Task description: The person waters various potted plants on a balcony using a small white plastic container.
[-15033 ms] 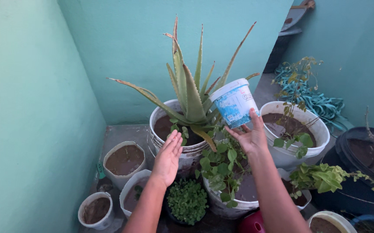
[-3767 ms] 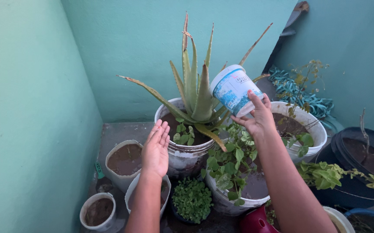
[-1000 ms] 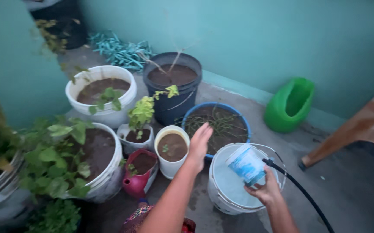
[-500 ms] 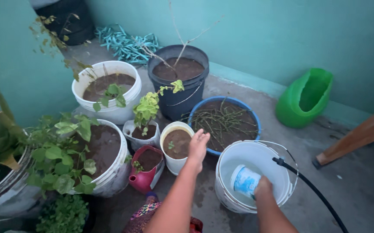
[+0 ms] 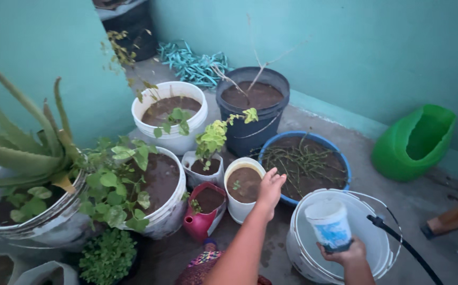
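The right hand (image 5: 347, 254) is gripping a small white tub with a blue label (image 5: 330, 225) from below, fingers wrapped around its base, holding it upright just above the white bucket (image 5: 303, 248) of water. The left hand (image 5: 270, 188) is hovering with fingers loosely spread and holding nothing, over the rim of a small cream pot of soil (image 5: 243, 186), beside the blue pot of thin stems (image 5: 305, 162). A black hose (image 5: 404, 245) is resting on the bucket's rim. Judging by its upright hold, the tub is probably filled and not yet poured; several pots' soil is already looking dark and damp.
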